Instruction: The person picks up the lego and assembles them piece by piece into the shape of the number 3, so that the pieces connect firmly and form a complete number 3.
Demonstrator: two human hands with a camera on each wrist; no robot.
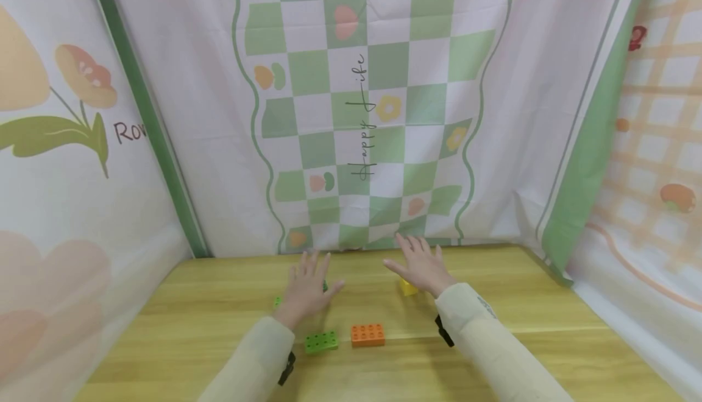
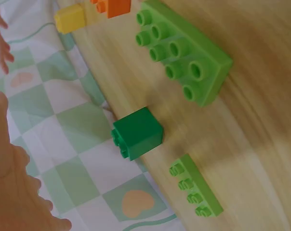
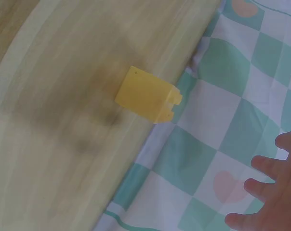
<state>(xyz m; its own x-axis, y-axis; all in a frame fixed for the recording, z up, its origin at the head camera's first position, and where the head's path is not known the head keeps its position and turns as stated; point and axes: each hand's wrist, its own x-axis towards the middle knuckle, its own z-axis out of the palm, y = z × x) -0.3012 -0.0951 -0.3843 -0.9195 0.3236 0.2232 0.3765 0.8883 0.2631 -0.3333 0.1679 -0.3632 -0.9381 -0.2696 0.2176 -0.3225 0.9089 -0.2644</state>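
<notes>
My left hand (image 1: 306, 289) hovers over the table with fingers spread and nothing held. Partly hidden behind it are a dark green block (image 2: 138, 133) and a narrow light green brick (image 2: 196, 186), both seen whole in the left wrist view. A wider light green brick (image 1: 321, 342) with studs up lies nearer me, beside that wrist. To its right sits an orange brick (image 1: 367, 335), studs up too. My right hand (image 1: 423, 266), fingers also spread and holding nothing, is raised above a yellow block (image 3: 148, 95), which it partly covers in the head view.
The wooden table (image 1: 219, 304) ends at the back against a hanging cloth (image 1: 351, 116) with green and white checks. Patterned cloths hang on the left (image 1: 49, 195) and right (image 1: 652, 164) sides as well. A dark band (image 1: 445, 331) shows at each wrist.
</notes>
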